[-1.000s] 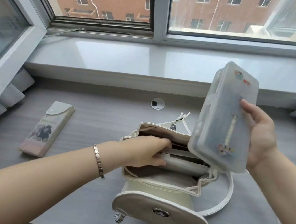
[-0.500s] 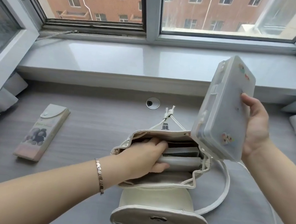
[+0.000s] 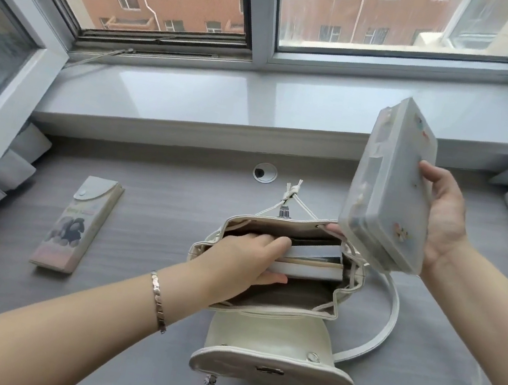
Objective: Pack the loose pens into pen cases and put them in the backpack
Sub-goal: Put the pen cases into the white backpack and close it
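Your right hand (image 3: 443,220) clamps the plastic pen case (image 3: 387,192) above the backpack (image 3: 271,333), while your left hand (image 3: 245,266), fingers loosely apart, crowds its mouth, so the case could jam.

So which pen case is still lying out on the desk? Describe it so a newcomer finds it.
Start at the open cream backpack mid-desk and look left. There a flat, slim case lies alone. Unlike the frosted plastic box held in the right hand, it has a snap flap and a dark picture.
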Demonstrator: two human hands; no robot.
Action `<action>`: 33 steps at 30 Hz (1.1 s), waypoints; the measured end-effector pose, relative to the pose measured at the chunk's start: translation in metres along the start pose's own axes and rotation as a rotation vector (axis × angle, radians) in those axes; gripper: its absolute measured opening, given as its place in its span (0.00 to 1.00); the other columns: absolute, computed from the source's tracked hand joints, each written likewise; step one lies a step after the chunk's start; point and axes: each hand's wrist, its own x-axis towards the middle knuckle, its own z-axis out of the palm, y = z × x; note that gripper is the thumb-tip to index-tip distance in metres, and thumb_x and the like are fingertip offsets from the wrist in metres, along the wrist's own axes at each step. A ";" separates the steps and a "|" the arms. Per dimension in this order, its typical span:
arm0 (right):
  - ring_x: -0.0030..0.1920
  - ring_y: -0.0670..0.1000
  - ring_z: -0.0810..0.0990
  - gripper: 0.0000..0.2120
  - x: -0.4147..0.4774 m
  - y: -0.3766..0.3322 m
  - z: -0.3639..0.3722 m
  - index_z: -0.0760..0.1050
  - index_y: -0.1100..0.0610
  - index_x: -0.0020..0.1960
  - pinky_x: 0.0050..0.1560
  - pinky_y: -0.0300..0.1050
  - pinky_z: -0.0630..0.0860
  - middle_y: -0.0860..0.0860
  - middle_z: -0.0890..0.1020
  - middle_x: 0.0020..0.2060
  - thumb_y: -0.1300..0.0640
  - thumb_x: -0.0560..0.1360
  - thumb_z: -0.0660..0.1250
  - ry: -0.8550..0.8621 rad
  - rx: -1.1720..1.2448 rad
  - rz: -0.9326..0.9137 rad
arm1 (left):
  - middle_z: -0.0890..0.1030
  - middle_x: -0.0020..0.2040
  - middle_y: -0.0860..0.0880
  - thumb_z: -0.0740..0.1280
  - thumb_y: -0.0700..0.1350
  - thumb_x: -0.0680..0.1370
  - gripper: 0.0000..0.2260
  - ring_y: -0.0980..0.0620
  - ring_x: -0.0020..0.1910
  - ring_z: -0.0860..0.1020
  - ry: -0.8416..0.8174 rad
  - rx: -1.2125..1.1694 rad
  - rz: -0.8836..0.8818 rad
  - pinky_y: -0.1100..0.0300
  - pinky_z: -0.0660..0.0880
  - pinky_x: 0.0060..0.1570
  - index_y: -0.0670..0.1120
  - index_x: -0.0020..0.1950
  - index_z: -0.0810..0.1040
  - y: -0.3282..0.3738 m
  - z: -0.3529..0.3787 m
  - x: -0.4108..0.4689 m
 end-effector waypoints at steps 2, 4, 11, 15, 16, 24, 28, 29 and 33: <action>0.48 0.58 0.76 0.18 -0.007 0.000 -0.007 0.79 0.54 0.46 0.68 0.67 0.60 0.52 0.78 0.43 0.46 0.60 0.67 -0.024 -0.071 0.090 | 0.79 0.35 0.48 0.55 0.59 0.72 0.16 0.47 0.30 0.79 0.078 0.077 -0.006 0.59 0.74 0.22 0.48 0.50 0.66 0.004 0.004 0.003; 0.42 0.56 0.80 0.19 -0.017 -0.001 -0.010 0.80 0.56 0.44 0.58 0.67 0.72 0.54 0.79 0.39 0.44 0.60 0.65 -0.103 -0.103 0.162 | 0.78 0.32 0.49 0.56 0.58 0.72 0.16 0.48 0.27 0.77 0.152 0.142 -0.008 0.60 0.72 0.19 0.48 0.50 0.66 0.011 0.009 0.004; 0.72 0.62 0.59 0.37 -0.054 0.002 -0.023 0.61 0.70 0.70 0.75 0.53 0.50 0.68 0.63 0.69 0.43 0.74 0.41 -0.276 -0.150 0.181 | 0.78 0.32 0.48 0.57 0.57 0.70 0.16 0.48 0.26 0.78 0.311 0.199 -0.036 0.63 0.71 0.18 0.47 0.49 0.67 0.012 0.014 -0.001; 0.71 0.65 0.59 0.31 -0.068 0.002 -0.038 0.50 0.70 0.73 0.73 0.55 0.52 0.70 0.59 0.70 0.50 0.77 0.37 -0.425 -0.013 0.279 | 0.79 0.33 0.47 0.57 0.57 0.70 0.16 0.48 0.27 0.78 0.322 0.194 0.005 0.63 0.72 0.19 0.47 0.49 0.67 0.007 0.014 0.001; 0.71 0.66 0.60 0.30 -0.067 0.004 -0.042 0.50 0.70 0.73 0.72 0.56 0.52 0.71 0.60 0.70 0.52 0.77 0.37 -0.416 -0.023 0.289 | 0.79 0.33 0.47 0.57 0.57 0.69 0.16 0.48 0.27 0.78 0.323 0.195 0.010 0.63 0.72 0.19 0.47 0.49 0.67 0.006 0.014 0.001; 0.70 0.66 0.61 0.30 -0.080 0.010 -0.029 0.51 0.70 0.72 0.71 0.57 0.54 0.72 0.61 0.69 0.53 0.76 0.38 -0.382 -0.031 0.315 | 0.78 0.29 0.48 0.56 0.58 0.69 0.17 0.48 0.24 0.77 0.337 0.235 0.045 0.65 0.70 0.17 0.46 0.48 0.67 0.004 0.015 -0.001; 0.70 0.66 0.62 0.30 -0.078 0.012 -0.034 0.51 0.71 0.72 0.71 0.57 0.55 0.71 0.62 0.68 0.53 0.77 0.38 -0.432 0.024 0.476 | 0.77 0.28 0.48 0.56 0.58 0.69 0.17 0.49 0.23 0.77 0.348 0.258 0.058 0.65 0.69 0.17 0.46 0.47 0.67 0.003 0.015 -0.001; 0.70 0.66 0.62 0.30 -0.077 0.011 -0.035 0.51 0.71 0.72 0.71 0.57 0.55 0.71 0.62 0.69 0.53 0.77 0.38 -0.433 0.027 0.494 | 0.77 0.28 0.48 0.56 0.58 0.69 0.17 0.49 0.24 0.77 0.348 0.261 0.064 0.65 0.69 0.17 0.46 0.47 0.67 0.002 0.014 -0.001; 0.70 0.68 0.60 0.29 -0.071 -0.001 -0.028 0.50 0.72 0.72 0.71 0.59 0.53 0.73 0.59 0.69 0.54 0.77 0.38 -0.469 0.073 0.478 | 0.79 0.30 0.48 0.56 0.58 0.70 0.17 0.49 0.25 0.77 0.335 0.257 0.090 0.64 0.70 0.19 0.45 0.48 0.67 0.001 0.012 -0.001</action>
